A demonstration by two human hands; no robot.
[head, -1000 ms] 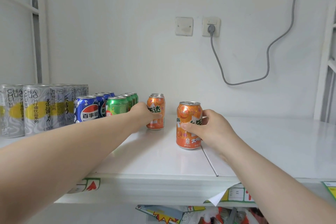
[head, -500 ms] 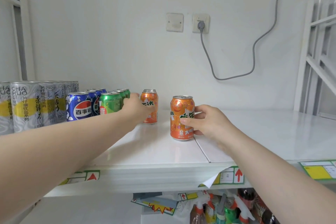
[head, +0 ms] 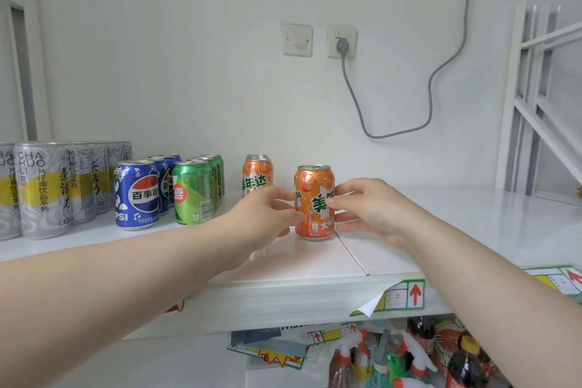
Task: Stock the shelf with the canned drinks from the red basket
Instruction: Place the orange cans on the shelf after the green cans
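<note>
The left hand (head: 264, 214) and right hand (head: 368, 208) clasped the orange can (head: 315, 203) from either side. It stood upright on the white shelf (head: 472, 224), set back from the front edge, with bare shelf stretching to its right. Behind it to the left stood two orange cans (head: 257, 175) reading 美年达, then green cans (head: 192, 192), blue Pepsi cans (head: 137, 195) marked 百事可 and silver cans (head: 41, 189) lettered CHA HUO. A grey cable (head: 431, 98) hung from a socket (head: 341, 42) on the white wall.

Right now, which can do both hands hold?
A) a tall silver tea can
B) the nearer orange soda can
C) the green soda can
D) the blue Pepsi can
B: the left hand and right hand grip the nearer orange soda can from either side.
</note>
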